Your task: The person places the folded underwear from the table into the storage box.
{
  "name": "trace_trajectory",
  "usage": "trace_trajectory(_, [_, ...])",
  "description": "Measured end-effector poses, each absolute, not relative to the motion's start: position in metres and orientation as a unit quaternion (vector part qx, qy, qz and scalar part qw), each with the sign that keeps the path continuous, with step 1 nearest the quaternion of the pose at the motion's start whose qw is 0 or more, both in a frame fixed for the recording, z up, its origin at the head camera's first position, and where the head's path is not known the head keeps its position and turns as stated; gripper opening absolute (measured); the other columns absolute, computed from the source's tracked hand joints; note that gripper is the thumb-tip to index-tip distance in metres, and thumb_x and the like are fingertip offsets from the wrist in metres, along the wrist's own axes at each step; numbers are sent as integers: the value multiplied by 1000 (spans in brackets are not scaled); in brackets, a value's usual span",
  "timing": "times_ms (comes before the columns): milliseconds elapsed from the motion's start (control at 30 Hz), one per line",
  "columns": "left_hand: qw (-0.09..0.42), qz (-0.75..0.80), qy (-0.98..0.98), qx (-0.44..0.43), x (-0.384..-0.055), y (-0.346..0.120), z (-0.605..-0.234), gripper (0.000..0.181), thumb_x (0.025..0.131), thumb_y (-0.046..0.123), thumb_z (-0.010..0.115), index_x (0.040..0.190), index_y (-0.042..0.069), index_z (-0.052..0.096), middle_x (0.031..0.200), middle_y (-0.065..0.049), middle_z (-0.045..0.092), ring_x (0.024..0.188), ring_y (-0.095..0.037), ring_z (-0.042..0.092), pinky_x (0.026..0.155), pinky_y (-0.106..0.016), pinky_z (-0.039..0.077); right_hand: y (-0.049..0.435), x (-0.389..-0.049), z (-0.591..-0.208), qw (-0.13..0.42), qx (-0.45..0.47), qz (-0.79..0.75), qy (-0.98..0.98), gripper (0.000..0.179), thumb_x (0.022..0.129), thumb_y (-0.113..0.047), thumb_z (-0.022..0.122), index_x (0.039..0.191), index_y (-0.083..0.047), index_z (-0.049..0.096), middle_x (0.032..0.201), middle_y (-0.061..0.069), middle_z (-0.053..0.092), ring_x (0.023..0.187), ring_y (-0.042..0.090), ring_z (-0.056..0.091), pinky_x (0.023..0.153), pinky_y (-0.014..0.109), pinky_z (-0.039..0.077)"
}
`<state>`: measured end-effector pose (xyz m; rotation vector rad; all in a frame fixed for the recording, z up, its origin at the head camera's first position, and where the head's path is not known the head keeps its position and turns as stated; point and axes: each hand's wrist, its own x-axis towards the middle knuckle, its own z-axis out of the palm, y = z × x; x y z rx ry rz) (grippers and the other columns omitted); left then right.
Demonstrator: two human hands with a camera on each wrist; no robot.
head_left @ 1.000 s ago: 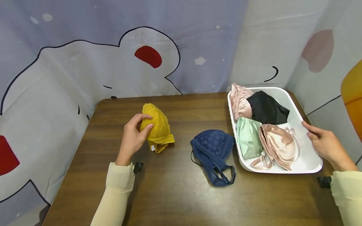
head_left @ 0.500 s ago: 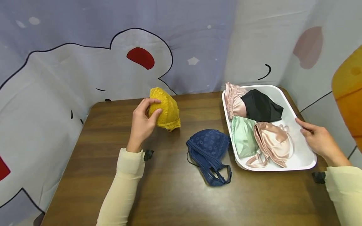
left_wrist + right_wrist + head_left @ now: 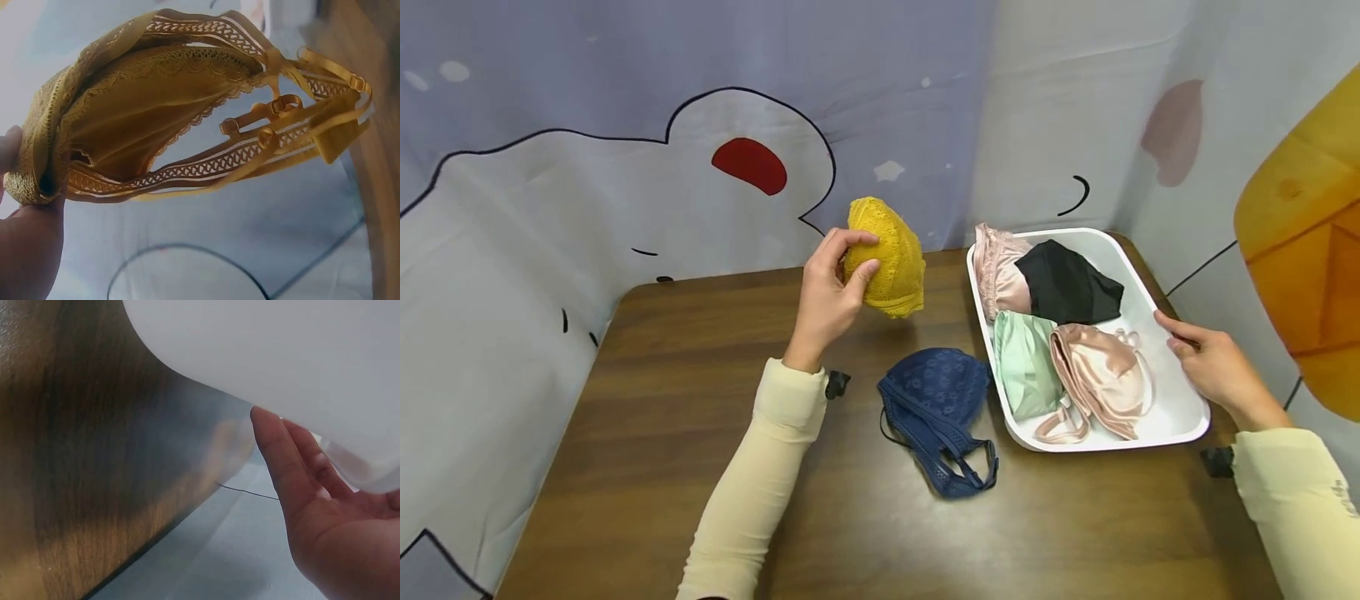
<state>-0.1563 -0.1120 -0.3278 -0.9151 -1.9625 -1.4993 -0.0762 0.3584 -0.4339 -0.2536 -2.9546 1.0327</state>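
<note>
My left hand (image 3: 829, 293) pinches a folded yellow lace bra (image 3: 897, 265) by its cup, thumb on the near side, held up above the back of the table. In the left wrist view the inside of the yellow bra (image 3: 131, 106) shows, its openwork band and straps hanging away from the fingers. My right hand (image 3: 1221, 367) grips the right side of a white plastic tray (image 3: 1180, 421), fingers against its outer wall in the right wrist view. A navy blue bra (image 3: 936, 400) lies on the table, its cup right by the tray's left wall.
Inside the tray are a pink bra (image 3: 1000, 279), a folded black garment (image 3: 1071, 285), a mint green garment (image 3: 1024, 367) and a shiny pink bra (image 3: 1101, 375) with straps. The brown wooden table (image 3: 647, 467) meets a printed cloth backdrop (image 3: 910, 100) behind and at both sides.
My left hand has lifted the yellow bra off the table and carried it up and to the right, toward the tray. The right hand stays on the tray; the head view has shifted slightly.
</note>
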Motion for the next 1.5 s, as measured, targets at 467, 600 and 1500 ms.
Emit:
trace_trajectory(467, [210,-586,-672,-401,-168,-54,-321,21,84,-8,65,104,-6,60,98,-14,54,77,-20,48,57,-25,42,353,-79,-435,-4,-84,317,-945,44,102,-14,39,145,-10,34,140,36,29,107,47,41,80,55,37])
trace_trajectory(600, [207,-582,-665,-418,-158,-35,-311,20,82,-11,65,101,-10,59,95,-17,53,83,-22,51,67,-26,46,350,-79,-433,1,-83,317,-945,43,101,-13,40,144,-10,36,139,36,31,98,42,40,75,50,34])
trace_trajectory(1500, [176,-532,-757,-337,-203,22,-366,22,88,8,66,109,6,60,107,-4,56,106,-12,51,95,-18,35,342,-77,-429,4,-67,339,-938,42,101,-11,41,143,-9,39,140,32,33,125,51,32,95,63,30])
